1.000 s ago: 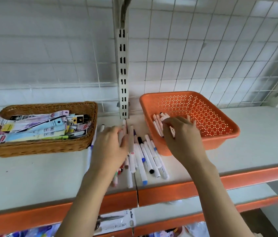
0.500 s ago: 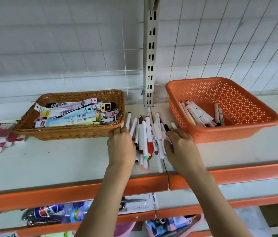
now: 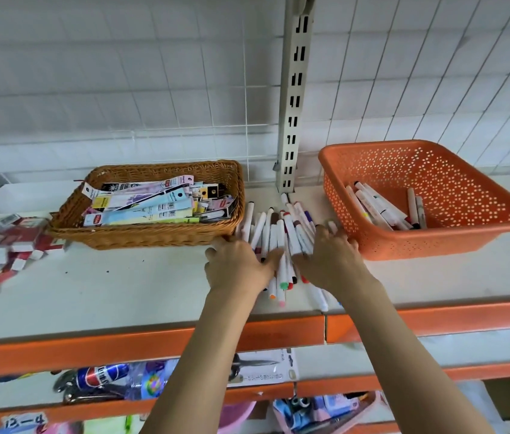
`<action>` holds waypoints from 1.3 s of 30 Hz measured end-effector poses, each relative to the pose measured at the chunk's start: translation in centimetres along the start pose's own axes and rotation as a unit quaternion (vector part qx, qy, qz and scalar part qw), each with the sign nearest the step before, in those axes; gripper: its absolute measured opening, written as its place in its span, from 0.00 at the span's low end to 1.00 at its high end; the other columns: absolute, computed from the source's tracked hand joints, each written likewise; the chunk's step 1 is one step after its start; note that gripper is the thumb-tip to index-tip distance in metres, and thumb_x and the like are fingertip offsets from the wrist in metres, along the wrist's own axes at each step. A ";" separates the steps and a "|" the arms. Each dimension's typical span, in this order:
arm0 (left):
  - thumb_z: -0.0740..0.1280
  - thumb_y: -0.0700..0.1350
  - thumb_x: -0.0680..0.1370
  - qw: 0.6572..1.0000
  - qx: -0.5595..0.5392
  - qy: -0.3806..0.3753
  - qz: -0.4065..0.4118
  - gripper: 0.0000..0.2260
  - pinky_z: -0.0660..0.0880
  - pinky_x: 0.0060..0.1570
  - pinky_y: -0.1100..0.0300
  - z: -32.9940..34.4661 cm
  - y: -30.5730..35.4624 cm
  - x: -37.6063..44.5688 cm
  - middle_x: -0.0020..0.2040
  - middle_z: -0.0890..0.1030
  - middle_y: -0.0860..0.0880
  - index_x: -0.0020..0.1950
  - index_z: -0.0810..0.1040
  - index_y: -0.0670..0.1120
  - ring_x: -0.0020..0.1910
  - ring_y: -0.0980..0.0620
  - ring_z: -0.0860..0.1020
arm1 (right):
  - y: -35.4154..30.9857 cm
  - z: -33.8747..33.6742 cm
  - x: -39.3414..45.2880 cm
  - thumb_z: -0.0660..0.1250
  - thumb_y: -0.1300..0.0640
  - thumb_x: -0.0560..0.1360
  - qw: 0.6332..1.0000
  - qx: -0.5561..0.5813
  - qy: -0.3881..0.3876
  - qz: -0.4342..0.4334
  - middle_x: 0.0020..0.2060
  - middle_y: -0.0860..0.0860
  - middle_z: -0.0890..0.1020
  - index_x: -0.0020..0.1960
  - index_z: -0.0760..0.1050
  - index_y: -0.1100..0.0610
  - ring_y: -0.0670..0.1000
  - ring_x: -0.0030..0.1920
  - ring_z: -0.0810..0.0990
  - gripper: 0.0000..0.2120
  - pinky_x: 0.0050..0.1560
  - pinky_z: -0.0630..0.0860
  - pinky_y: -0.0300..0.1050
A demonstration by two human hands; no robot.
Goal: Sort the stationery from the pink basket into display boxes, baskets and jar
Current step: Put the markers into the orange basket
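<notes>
Evidently the step in hand is gathering the loose pile of markers (image 3: 281,239) on the shelf (image 3: 122,286) into one bundle, most likely for the orange plastic basket (image 3: 495,220), where several markers already lie. The pile sits near the middle of the shelf, between the wicker basket (image 3: 153,236) and the orange one, reaching from the slotted upright (image 3: 292,120) at the back almost to the front edge.

The left hand (image 3: 236,266) presses in on the pile from its left side and the right hand (image 3: 330,258) from its right, next to the orange basket's wall. Both hands cup the markers with fingers partly curled against them; neither is seen to have lifted any, and how many each has hold of cannot be told, since the fingertips are buried in the pile.

The markers lie flat with their long axes running roughly front to back, fanned out a little at the far end. Coloured caps show at the near ends, pointing toward the front edge.

The next move probably calls for squeezing the bundle tight so none roll loose, then lifting it and carrying it right, over the basket's rim.
</notes>
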State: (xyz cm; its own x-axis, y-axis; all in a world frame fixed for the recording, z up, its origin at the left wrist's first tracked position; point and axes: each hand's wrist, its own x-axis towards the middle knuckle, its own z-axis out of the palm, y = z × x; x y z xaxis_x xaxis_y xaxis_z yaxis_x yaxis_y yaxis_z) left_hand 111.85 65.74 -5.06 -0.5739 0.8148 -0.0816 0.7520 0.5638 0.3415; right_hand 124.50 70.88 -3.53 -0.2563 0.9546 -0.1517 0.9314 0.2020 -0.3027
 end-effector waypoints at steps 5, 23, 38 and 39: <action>0.56 0.72 0.71 0.999 0.049 -0.001 -0.010 0.41 0.70 0.55 0.52 0.1 1.9 -0.5 0.64 0.67 0.39 0.68 0.65 0.38 0.62 0.40 0.67 | 0.9 0.3 -0.6 0.61 0.50 0.77 1.000 0.013 0.017 -0.011 0.65 0.62 0.69 0.68 0.62 0.64 0.62 0.66 0.66 0.26 0.65 0.63 0.49; 0.70 0.41 0.74 0.998 -0.017 -0.052 0.007 0.28 0.72 0.52 0.54 -0.5 2.2 0.4 0.63 0.71 0.39 0.68 0.59 0.40 0.60 0.42 0.72 | -1.3 -1.1 1.5 0.65 0.50 0.74 0.998 -0.059 -0.002 -0.005 0.59 0.57 0.74 0.63 0.65 0.60 0.60 0.61 0.72 0.22 0.53 0.73 0.49; 0.66 0.46 0.75 0.995 -0.052 -0.032 0.084 0.22 0.68 0.33 0.59 -2.1 0.1 -1.3 0.45 0.71 0.49 0.67 0.64 0.45 0.40 0.48 0.72 | -1.5 0.2 3.6 0.64 0.59 0.74 0.998 -0.067 0.018 0.000 0.57 0.59 0.74 0.63 0.63 0.64 0.59 0.57 0.76 0.21 0.52 0.77 0.49; 0.66 0.46 0.75 0.995 -0.056 -0.022 0.085 0.22 0.68 0.33 0.58 -2.0 0.0 -1.4 0.44 0.71 0.50 0.67 0.64 0.45 0.39 0.49 0.72 | -1.3 0.2 3.5 0.63 0.58 0.75 0.997 -0.075 0.033 0.000 0.56 0.59 0.75 0.62 0.65 0.65 0.58 0.56 0.77 0.18 0.49 0.77 0.48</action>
State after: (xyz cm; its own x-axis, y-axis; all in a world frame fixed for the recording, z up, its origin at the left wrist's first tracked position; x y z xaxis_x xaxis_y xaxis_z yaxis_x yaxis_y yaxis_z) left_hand 111.97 64.35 -3.04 -0.4238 0.9041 -0.0543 0.7955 0.4002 0.4550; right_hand 122.37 73.95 -3.84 -0.2438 0.9658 -0.0881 0.9608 0.2281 -0.1574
